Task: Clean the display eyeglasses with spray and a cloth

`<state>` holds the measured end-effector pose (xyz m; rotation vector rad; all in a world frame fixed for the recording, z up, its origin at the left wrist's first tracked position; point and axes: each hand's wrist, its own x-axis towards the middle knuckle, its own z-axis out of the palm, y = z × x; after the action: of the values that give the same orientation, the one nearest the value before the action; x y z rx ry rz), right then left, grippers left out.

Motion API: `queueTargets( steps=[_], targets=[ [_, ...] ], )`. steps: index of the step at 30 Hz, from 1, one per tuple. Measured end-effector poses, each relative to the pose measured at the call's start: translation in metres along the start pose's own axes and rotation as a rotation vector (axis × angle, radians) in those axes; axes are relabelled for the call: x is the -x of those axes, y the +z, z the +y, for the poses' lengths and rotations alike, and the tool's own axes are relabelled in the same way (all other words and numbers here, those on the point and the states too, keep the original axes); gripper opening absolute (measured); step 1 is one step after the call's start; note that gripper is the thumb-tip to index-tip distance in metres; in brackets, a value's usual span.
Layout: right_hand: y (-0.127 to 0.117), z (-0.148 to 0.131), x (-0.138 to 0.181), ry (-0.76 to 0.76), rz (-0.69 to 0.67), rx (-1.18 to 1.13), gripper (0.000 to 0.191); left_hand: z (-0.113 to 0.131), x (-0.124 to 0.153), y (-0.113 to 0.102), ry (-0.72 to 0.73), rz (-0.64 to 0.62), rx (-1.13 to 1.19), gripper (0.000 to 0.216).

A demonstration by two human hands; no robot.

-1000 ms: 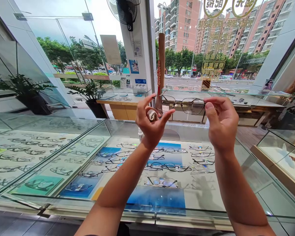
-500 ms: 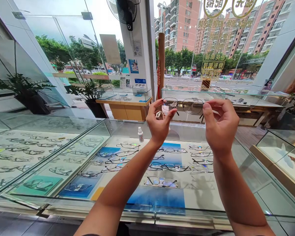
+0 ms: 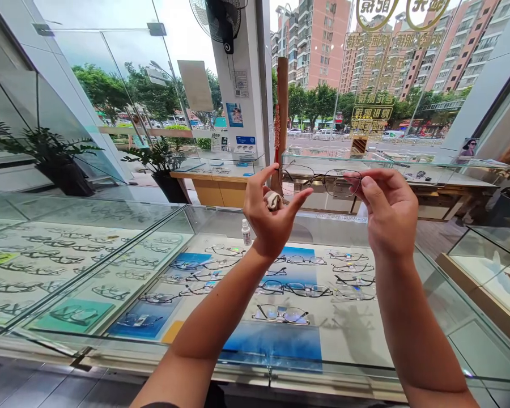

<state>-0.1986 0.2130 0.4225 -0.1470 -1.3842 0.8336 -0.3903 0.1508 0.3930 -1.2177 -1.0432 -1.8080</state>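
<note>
I hold a thin dark-framed pair of glasses [image 3: 323, 180] up at eye level over a glass display counter [image 3: 442, 317]. My right hand [image 3: 385, 212] pinches the frame's right end between thumb and fingers. My left hand [image 3: 272, 212] has index finger and thumb raised at the frame's left end, and its other fingers curl round a small crumpled whitish cloth [image 3: 273, 200] in the palm.
Under the counter glass lie several rows of spectacles on blue and white mats. A small white bottle [image 3: 246, 232] stands on the counter top behind my left wrist. Further display cases, potted plants [image 3: 46, 153] and a large window sit beyond.
My left hand slid in towards the right one along the frame, then back out to its left end. The glasses stay raised; the view shifted slightly.
</note>
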Motion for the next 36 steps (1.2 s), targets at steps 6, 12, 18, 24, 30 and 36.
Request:
queueTargets(
  steps=[6, 12, 18, 24, 30, 36],
  targets=[
    [0.0, 0.001, 0.001, 0.05, -0.008, -0.132, 0.012, 0.001, 0.001, 0.005, -0.074, -0.078, 0.045, 0.066],
    [-0.007, -0.001, -0.001, -0.047, -0.04, 0.167, 0.019, -0.003, -0.006, 0.002, 0.063, -0.132, 0.0, 0.062],
    [-0.008, -0.012, 0.0, -0.303, -0.234, 0.615, 0.011, 0.001, -0.012, -0.003, 0.297, -0.29, -0.038, 0.064],
    [-0.009, -0.008, 0.0, -0.259, -0.301, 0.668, 0.011, 0.009, -0.008, -0.002, 0.321, -0.307, -0.044, 0.066],
    [-0.017, -0.004, -0.005, -0.097, -0.391, 0.492, 0.011, 0.016, -0.012, -0.006, 0.25, -0.354, 0.062, 0.06],
    [-0.022, 0.004, -0.009, 0.285, -0.501, 0.154, 0.024, 0.014, -0.017, -0.01, -0.062, -0.545, 0.248, 0.067]
  ],
)
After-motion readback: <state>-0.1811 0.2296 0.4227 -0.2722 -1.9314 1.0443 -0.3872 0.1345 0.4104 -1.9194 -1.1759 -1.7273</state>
